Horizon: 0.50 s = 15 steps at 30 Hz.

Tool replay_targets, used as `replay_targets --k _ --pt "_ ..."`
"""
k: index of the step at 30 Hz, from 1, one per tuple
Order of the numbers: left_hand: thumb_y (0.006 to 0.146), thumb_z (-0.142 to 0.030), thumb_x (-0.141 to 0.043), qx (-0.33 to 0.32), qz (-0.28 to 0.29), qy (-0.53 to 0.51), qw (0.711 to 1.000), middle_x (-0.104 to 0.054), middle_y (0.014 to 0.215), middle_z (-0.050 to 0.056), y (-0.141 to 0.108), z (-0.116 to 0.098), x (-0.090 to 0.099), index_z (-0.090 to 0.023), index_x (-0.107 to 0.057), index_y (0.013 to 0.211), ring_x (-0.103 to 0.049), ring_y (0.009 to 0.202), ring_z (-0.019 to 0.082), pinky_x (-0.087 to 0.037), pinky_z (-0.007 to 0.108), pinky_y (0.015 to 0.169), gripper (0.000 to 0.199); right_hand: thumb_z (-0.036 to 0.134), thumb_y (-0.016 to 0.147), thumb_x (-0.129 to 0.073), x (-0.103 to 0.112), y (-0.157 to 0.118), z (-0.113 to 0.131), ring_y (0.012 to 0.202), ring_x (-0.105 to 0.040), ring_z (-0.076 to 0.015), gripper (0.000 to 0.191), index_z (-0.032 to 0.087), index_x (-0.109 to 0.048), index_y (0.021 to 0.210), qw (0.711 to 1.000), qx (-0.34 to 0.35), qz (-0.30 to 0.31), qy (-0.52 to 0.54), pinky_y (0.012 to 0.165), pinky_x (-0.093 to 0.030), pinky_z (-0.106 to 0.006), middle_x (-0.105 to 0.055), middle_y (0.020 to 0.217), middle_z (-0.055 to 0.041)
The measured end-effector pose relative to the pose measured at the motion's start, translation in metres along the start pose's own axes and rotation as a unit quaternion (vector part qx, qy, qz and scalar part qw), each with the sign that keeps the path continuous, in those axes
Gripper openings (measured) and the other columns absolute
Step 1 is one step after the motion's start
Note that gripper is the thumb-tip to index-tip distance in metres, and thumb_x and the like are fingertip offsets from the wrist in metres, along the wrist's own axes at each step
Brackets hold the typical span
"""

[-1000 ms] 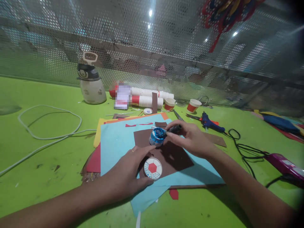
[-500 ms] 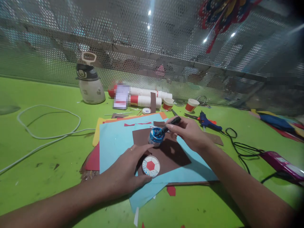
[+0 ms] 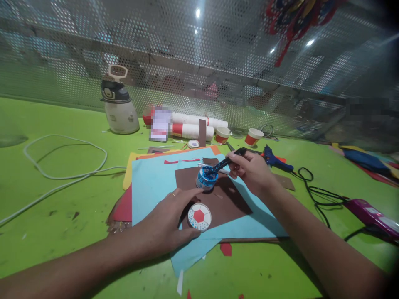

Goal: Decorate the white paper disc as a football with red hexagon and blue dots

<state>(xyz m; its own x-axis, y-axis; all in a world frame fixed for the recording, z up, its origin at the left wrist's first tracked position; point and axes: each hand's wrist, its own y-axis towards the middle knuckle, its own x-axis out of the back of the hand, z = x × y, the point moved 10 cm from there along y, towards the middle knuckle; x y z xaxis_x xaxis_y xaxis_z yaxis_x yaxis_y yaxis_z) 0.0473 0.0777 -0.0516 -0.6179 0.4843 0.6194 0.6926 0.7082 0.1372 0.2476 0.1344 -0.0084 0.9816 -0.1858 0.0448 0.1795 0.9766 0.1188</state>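
Note:
In my right hand is a black pen, pinched between thumb and fingers. Its lower end, smeared blue, dips into a small open jar of blue paint. My left hand rests on the papers with thumb and index finger spread; the index fingertip reaches the jar's base, and the thumb tip lies by the lower edge of a round white disc. The disc bears a red hexagon, black lines and blue dots in its lower-left sections. Jar and disc both sit on a brown sheet, above light blue paper.
Behind the papers lie stacked paper cups, with two red-and-white cups beside them. A blue glue gun and a purple device with black cords lie right. A white bottle and pale cable are left.
The black pen has tilted lower, and my right hand has shifted slightly right, its tip still in the jar. My left hand has stayed by the disc. The view has moved slightly.

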Motion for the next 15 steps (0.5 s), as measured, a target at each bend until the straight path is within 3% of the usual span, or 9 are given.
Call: replay_targets --k 5,15 --pt "0.073 -0.024 -0.072 -0.008 -0.009 -0.002 1.000 -0.057 0.122 0.007 0.000 0.000 0.000 -0.030 -0.041 0.139 -0.053 0.111 0.029 -0.046 0.048 0.095 0.073 0.039 0.073 -0.074 -0.007 -0.006 0.011 0.045 -0.046 -0.0096 0.028 0.017 -0.059 0.082 0.999 0.032 0.008 -0.034 0.045 -0.037 -0.026 -0.053 0.053 0.0058" --pt "0.073 -0.018 -0.072 -0.005 -0.004 -0.008 1.000 -0.055 0.122 0.006 -0.003 0.000 0.000 -0.033 -0.037 0.140 -0.052 0.111 0.028 -0.045 0.047 0.095 0.077 0.037 0.074 -0.074 -0.020 -0.016 0.027 0.050 -0.048 -0.0106 0.025 0.016 -0.064 0.080 0.988 0.059 0.059 -0.133 0.050 -0.038 -0.027 -0.056 0.057 0.0034"
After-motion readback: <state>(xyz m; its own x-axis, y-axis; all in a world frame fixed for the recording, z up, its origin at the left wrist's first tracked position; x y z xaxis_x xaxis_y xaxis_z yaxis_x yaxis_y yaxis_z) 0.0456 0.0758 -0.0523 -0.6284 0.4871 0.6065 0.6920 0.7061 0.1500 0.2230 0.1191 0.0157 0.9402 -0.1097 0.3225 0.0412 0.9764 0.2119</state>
